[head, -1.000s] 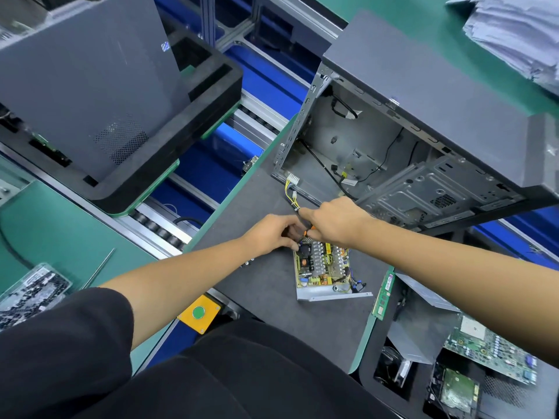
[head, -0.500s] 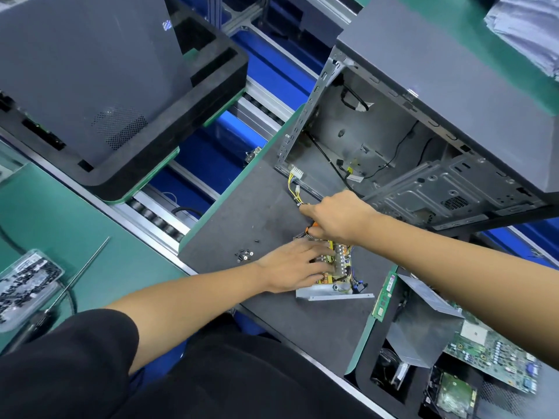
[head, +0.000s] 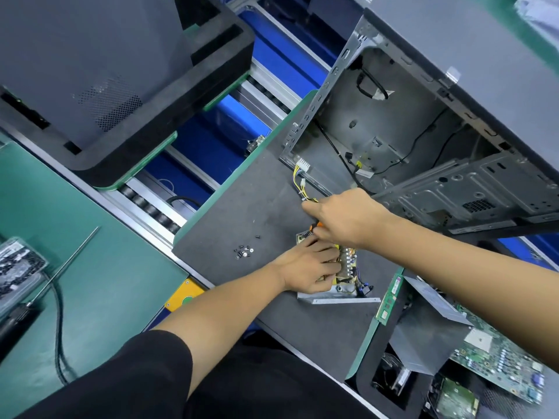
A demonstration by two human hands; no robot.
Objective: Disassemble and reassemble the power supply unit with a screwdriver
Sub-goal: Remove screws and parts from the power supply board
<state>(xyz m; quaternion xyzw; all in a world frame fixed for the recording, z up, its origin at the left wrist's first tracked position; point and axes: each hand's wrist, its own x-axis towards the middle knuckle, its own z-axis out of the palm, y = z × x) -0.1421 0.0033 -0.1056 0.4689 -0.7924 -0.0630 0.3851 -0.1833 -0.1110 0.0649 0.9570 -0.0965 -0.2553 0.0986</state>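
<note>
1. The step in hand looks like the disassembly: the power supply unit lies with its cover off on the dark worktop, near the middle of the scene, its circuit board and components bare.
2. The right hand is curled round a screwdriver, of which only a bit of orange handle shows; the tip is hidden, so I cannot tell which screw it meets.
3. The left hand rests on the board, fingers bent over the components (steadying it, I judge).
4. A small cluster of loose screws lies on the worktop just left of the unit, which suggests several fasteners are already out.
5. The next move probably calls for keeping the driver square to the screw and the board held flat, then setting the freed screw with the others.
6. Containers: the open computer case at far right holds loose black cables and a metal drive cage; yellow wires trail from the unit toward it.
7. A clear box at the left edge holds small dark parts, too blurred to name.
</note>
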